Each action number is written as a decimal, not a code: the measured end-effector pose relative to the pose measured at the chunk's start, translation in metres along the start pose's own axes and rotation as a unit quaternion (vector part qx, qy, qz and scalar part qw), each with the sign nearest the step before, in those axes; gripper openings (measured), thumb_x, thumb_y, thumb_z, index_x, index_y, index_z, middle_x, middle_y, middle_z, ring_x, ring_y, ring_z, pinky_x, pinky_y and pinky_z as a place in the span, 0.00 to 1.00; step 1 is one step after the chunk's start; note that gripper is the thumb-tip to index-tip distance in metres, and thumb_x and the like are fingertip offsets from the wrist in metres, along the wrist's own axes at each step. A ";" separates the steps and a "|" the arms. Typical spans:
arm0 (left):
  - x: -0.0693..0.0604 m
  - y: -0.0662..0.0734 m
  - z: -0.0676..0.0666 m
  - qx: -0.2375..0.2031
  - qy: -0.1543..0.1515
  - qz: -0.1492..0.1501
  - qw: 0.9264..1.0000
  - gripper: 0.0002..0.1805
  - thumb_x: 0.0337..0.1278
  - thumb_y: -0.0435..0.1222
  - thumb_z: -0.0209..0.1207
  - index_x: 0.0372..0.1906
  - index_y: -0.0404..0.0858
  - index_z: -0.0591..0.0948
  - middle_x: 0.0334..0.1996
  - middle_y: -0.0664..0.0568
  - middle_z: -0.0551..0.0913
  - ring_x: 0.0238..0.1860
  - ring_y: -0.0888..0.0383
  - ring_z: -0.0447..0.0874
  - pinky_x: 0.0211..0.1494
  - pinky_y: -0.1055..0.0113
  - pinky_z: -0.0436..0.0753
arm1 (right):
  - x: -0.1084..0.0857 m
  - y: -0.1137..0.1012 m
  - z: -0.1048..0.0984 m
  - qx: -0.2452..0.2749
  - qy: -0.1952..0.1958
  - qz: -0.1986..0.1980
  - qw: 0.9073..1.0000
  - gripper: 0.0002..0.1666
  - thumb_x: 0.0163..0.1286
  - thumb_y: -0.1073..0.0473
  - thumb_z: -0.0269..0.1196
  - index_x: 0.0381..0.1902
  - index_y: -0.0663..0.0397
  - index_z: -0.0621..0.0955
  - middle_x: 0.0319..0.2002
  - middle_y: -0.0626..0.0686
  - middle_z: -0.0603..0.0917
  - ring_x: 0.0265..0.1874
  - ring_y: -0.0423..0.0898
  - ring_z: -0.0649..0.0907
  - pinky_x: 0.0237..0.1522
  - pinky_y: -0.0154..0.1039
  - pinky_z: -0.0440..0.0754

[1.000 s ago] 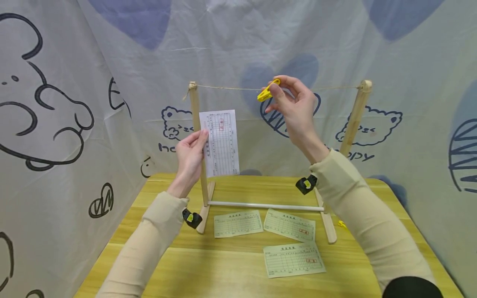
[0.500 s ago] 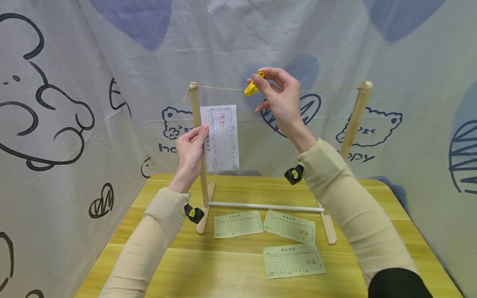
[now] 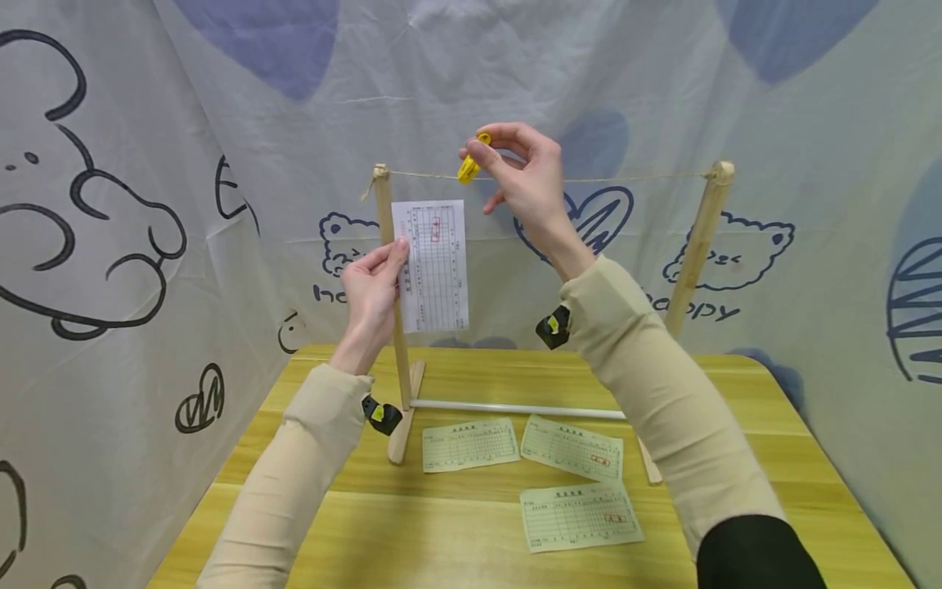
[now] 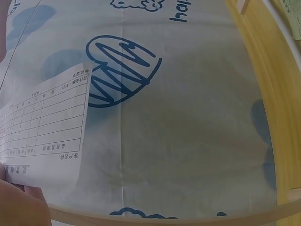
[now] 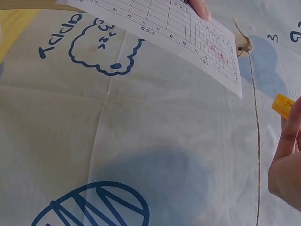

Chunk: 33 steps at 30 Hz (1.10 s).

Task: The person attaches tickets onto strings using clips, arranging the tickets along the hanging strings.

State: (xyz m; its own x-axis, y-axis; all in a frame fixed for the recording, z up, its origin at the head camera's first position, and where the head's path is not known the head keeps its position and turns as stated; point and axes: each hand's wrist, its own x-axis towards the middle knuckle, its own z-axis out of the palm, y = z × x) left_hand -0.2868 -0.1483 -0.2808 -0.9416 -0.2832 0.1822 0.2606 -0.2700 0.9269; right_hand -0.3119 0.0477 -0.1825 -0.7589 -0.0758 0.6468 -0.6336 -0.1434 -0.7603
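Note:
My left hand (image 3: 373, 286) pinches the left edge of a white printed receipt slip (image 3: 434, 278), held upright just below the string (image 3: 423, 174) and beside the left wooden post (image 3: 385, 209). The slip bears a table and a red stamp; the left wrist view shows its printed grid (image 4: 51, 117). Up at the string, my right hand (image 3: 526, 176) pinches a yellow clothespin (image 3: 471, 164) between thumb and fingers. Its tip overlaps the string in the head view, but the right wrist view shows the clothespin (image 5: 283, 105) off to one side of the string (image 5: 256, 132).
A wooden frame with a right post (image 3: 699, 237) and a white crossbar (image 3: 515, 406) stands on the wooden table (image 3: 412, 532). Three greenish slips lie on the table: a left slip (image 3: 471, 446), a right slip (image 3: 570, 448) and a front slip (image 3: 581, 515). A patterned curtain (image 3: 471, 65) hangs behind.
My right hand has moved left along the string with the clothespin, nearing the slip. My left hand has raised the slip slightly toward the string.

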 end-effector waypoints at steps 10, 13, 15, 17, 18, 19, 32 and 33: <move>0.004 0.001 0.000 -0.001 0.006 0.000 1.000 0.15 0.62 0.38 0.66 0.50 0.35 0.85 0.31 0.59 0.91 0.33 0.63 0.90 0.40 0.71 0.89 | 0.011 0.004 0.014 0.003 0.011 -0.008 1.000 0.12 0.67 0.66 0.68 0.46 0.67 0.82 0.34 0.48 0.87 0.32 0.41 0.89 0.13 0.35 0.77; 0.005 0.001 0.000 0.003 0.006 -0.001 1.000 0.15 0.62 0.39 0.66 0.50 0.35 0.85 0.31 0.59 0.91 0.33 0.63 0.89 0.40 0.72 0.89 | 0.014 0.004 0.019 -0.006 0.018 -0.009 1.000 0.12 0.66 0.66 0.69 0.45 0.67 0.82 0.33 0.49 0.87 0.30 0.41 0.89 0.12 0.34 0.76; 0.005 0.002 0.000 0.001 0.004 -0.003 1.000 0.15 0.62 0.39 0.66 0.50 0.35 0.85 0.31 0.59 0.91 0.33 0.63 0.89 0.40 0.72 0.88 | 0.016 0.005 0.022 -0.020 0.023 -0.013 0.999 0.12 0.66 0.65 0.69 0.44 0.67 0.83 0.33 0.50 0.88 0.26 0.40 0.87 0.12 0.34 0.76; 0.006 0.002 0.000 0.000 0.003 -0.003 1.000 0.14 0.62 0.39 0.66 0.50 0.36 0.86 0.31 0.59 0.91 0.32 0.63 0.89 0.39 0.72 0.88 | 0.018 0.005 0.025 -0.027 0.028 -0.014 0.999 0.12 0.65 0.64 0.70 0.43 0.67 0.83 0.32 0.50 0.88 0.22 0.40 0.85 0.11 0.34 0.75; 0.006 0.002 0.000 -0.001 0.003 -0.002 1.000 0.14 0.63 0.39 0.66 0.49 0.36 0.86 0.31 0.59 0.91 0.32 0.64 0.89 0.39 0.72 0.88 | 0.019 0.006 0.027 -0.031 0.029 -0.013 0.999 0.11 0.66 0.64 0.70 0.43 0.67 0.83 0.31 0.50 0.88 0.19 0.40 0.83 0.11 0.34 0.74; 0.006 0.002 0.000 -0.003 0.003 -0.003 1.000 0.14 0.63 0.39 0.66 0.49 0.36 0.86 0.31 0.59 0.91 0.32 0.64 0.89 0.39 0.72 0.88 | 0.019 0.006 0.028 -0.034 0.031 -0.012 0.999 0.11 0.66 0.64 0.70 0.42 0.67 0.84 0.31 0.50 0.88 0.17 0.40 0.81 0.10 0.34 0.74; 0.009 0.004 -0.001 -0.002 -0.001 -0.001 1.000 0.16 0.63 0.38 0.66 0.52 0.34 0.84 0.30 0.60 0.91 0.31 0.65 0.89 0.38 0.73 0.88 | 0.026 0.005 0.042 -0.095 0.041 0.024 0.994 0.10 0.67 0.58 0.70 0.41 0.60 0.86 0.35 0.55 0.89 0.13 0.41 0.75 0.11 0.34 0.70; 0.009 0.004 -0.001 0.000 -0.002 -0.001 1.000 0.17 0.63 0.38 0.66 0.52 0.34 0.84 0.30 0.60 0.91 0.32 0.65 0.89 0.38 0.73 0.88 | 0.026 0.005 0.043 -0.102 0.041 0.025 0.994 0.10 0.67 0.57 0.69 0.41 0.59 0.86 0.35 0.55 0.90 0.13 0.41 0.74 0.11 0.34 0.70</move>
State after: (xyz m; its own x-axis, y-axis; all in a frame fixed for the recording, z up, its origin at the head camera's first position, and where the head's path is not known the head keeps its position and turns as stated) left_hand -0.2941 -0.1526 -0.2752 -0.9427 -0.2793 0.1824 0.2593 -0.2695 0.9274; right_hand -0.3282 0.0023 -0.1663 -0.7943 0.0037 0.6075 -0.6061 0.0619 -0.7930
